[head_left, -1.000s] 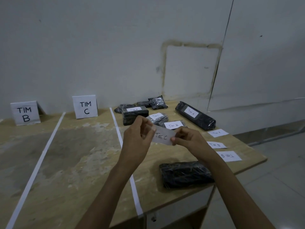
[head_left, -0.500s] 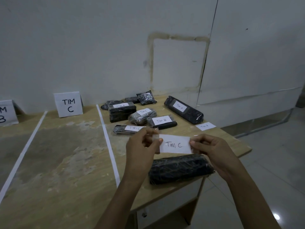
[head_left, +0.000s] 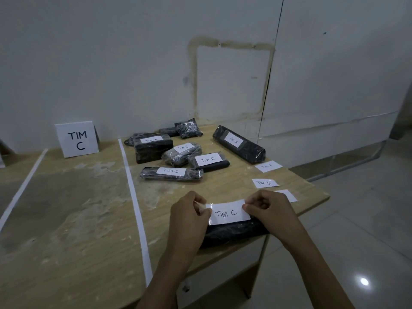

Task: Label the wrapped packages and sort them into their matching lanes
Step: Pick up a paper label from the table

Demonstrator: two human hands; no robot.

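A white paper label reading "Tim C" (head_left: 229, 212), with clear tape along it, is stretched between my two hands. My left hand (head_left: 188, 216) pinches its left end and my right hand (head_left: 268, 209) pinches its right end. The label sits low over a black wrapped package (head_left: 234, 233) lying near the table's front edge; I cannot tell whether it touches the wrap. Farther back lie several wrapped packages with labels, among them a "Tim C" one (head_left: 171, 173), a "Tim B" one (head_left: 208, 161) and a long "Tim A" one (head_left: 238, 143).
A "TIM C" sign (head_left: 77, 139) stands at the wall behind the lane left of the white tape line (head_left: 136, 208). Loose labels "Tim A" (head_left: 268, 166) and "Tim B" (head_left: 265, 183) lie near the table's right edge (head_left: 316, 200), beyond which the floor drops away.
Both hands have lowered the "Tim C" label from mid-air down to the black package at the front edge, and stretched it flat. The view has turned right and down.
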